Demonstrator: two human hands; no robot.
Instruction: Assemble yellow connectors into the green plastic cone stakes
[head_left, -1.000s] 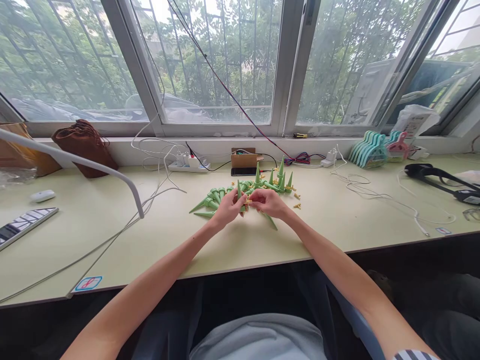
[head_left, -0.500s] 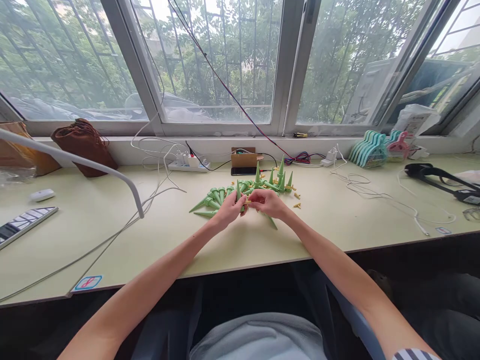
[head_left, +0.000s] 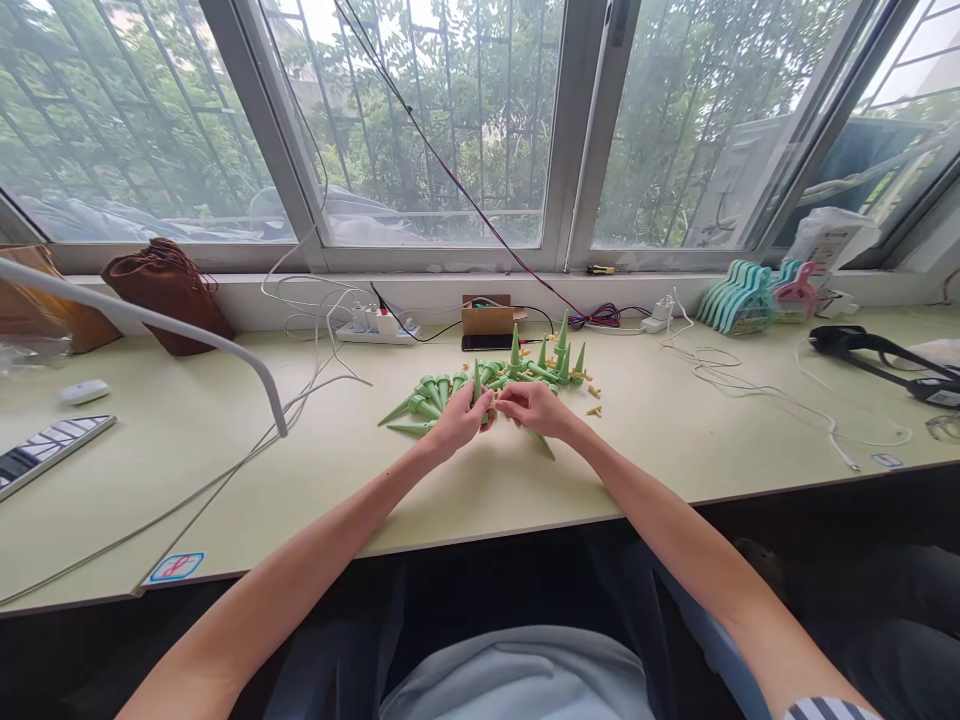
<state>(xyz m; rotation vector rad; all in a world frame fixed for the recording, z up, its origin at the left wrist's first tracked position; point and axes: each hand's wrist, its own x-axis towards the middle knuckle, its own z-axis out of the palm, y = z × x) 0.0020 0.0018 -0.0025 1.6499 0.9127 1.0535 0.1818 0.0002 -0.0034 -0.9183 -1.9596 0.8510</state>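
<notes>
My left hand [head_left: 459, 420] is closed around a green plastic watering spike [head_left: 477, 377], whose point sticks up above the thumb. Against its side, my right hand [head_left: 534, 408] pinches a small yellow valve, now almost wholly covered by the fingertips. The two hands nearly touch. Fanned out left of them lie several green spikes [head_left: 421, 403]. Behind and to the right, more spikes [head_left: 562, 350] stand point up among small yellow valves [head_left: 594, 411]. Another green spike [head_left: 545, 446] lies partly beneath my right hand.
Behind the spikes are a small cardboard box [head_left: 486, 318] and a black phone [head_left: 484, 342]. White cables [head_left: 300, 395] trail over the table's left side, near a power strip [head_left: 379, 330]. Teal hangers [head_left: 739, 298] and black goggles [head_left: 885, 362] lie to the right.
The yellow valve between my hands showed more clearly before; now the right fingertips cover it, slightly closer to the left hand. The other things have stayed put.
</notes>
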